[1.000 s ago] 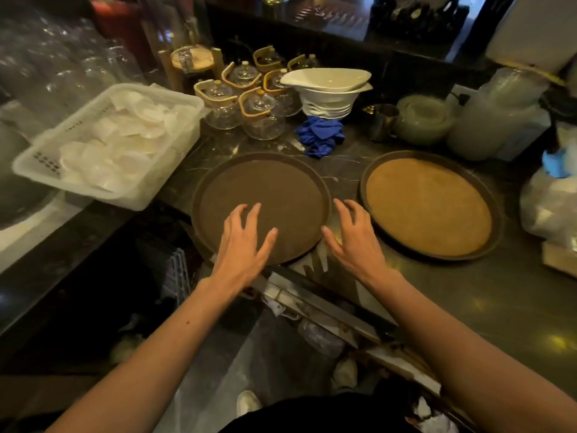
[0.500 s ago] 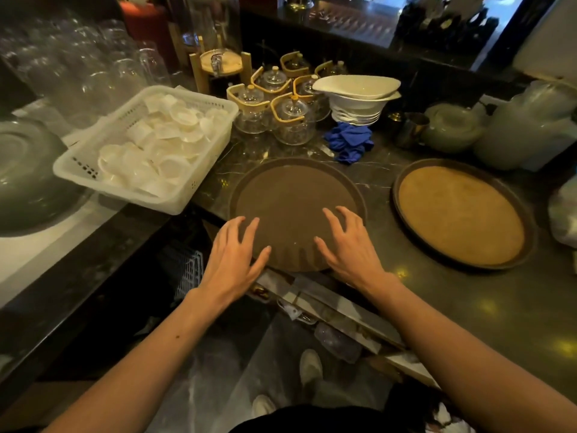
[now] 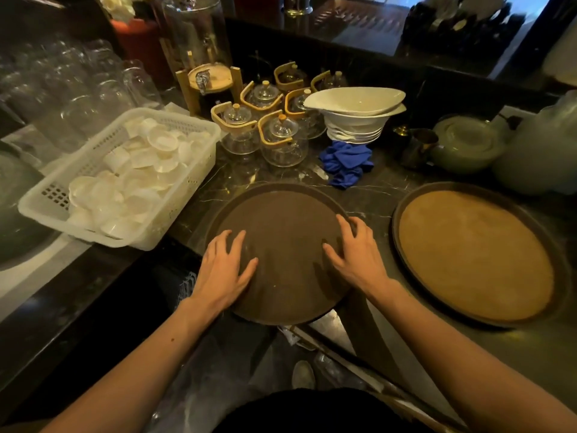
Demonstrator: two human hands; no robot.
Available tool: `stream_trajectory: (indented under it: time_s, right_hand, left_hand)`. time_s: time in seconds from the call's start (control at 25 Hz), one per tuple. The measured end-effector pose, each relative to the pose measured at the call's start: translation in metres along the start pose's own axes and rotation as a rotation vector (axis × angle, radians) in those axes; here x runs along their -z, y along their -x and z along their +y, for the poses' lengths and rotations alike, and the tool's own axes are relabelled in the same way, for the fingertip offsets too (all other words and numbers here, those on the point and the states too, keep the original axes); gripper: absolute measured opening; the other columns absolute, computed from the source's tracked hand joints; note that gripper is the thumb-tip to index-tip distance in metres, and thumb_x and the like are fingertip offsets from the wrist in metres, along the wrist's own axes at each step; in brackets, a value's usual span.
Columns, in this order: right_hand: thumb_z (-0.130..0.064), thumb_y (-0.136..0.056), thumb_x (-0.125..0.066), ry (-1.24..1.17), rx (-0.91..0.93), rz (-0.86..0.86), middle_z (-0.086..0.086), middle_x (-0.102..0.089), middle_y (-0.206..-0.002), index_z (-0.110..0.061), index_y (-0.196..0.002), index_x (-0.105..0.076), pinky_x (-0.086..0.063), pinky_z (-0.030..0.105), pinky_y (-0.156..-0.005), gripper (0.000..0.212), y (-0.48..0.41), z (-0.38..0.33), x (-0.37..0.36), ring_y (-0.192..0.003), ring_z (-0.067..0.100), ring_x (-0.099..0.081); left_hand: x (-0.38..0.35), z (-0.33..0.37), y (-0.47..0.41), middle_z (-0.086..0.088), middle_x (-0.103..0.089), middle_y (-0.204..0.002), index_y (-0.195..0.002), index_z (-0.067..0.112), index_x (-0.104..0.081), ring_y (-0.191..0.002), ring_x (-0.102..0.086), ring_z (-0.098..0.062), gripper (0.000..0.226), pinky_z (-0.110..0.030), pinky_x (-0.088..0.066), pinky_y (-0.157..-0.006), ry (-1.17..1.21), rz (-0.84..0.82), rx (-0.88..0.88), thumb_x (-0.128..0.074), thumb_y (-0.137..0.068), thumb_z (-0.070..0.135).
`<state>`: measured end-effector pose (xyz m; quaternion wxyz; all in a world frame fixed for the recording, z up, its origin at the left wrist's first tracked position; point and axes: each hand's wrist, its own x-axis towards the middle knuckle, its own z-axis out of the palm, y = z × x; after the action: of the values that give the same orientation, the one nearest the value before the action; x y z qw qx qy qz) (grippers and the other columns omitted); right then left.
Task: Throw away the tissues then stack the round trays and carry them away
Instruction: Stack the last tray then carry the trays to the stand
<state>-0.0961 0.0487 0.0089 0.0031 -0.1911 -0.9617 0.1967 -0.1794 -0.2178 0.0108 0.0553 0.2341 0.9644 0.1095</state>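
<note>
Both hands have slid onto the dark tray (image 3: 281, 239) | left hand (image 3: 223, 270), right hand (image 3: 356, 251) flat, fingers spread, gripping nothing | tray overhangs counter edge (tan tray (image 3: 468, 254) apart, right) | risk: pressing the overhang could tip it.

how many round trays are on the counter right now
2. A dark brown tray lies under both hands, its near edge over the counter's edge; a tan-surfaced tray sits to its right. None appears hidden.
</note>
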Motion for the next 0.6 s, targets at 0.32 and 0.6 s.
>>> stream_trajectory:
  time_s: [0.32, 0.6]
  right_hand:
    - [-0.061, -0.083, -0.058, -0.069, -0.157, -0.134, 0.013, -0.018, -0.157, -0.028, -0.153, -0.014, -0.036, 0.047, -0.110, 0.089, -0.032, 0.029, -0.004, -0.142, 0.033, -0.024]
    - [-0.062, -0.081, -0.062, -0.118, -0.199, -0.186, 0.009, -0.031, -0.148, -0.030, -0.152, -0.014, -0.047, 0.043, -0.098, 0.092, -0.045, 0.023, -0.013, -0.134, 0.028, -0.038]
  left_hand:
    - [-0.012, -0.009, -0.032, -0.024, -0.022, -0.152, -0.150, 0.016, -0.024, -0.140, -0.023, -0.041, 0.074, -0.050, -0.028, -0.113, 0.063, -0.026, 0.176, -0.046, -0.091, 0.055]
    - [-0.020, -0.023, -0.048, -0.025, -0.022, -0.152, -0.150, 0.016, -0.024, -0.140, -0.023, -0.041, 0.080, -0.051, -0.029, -0.113, 0.074, -0.056, 0.231, -0.049, -0.088, 0.060]
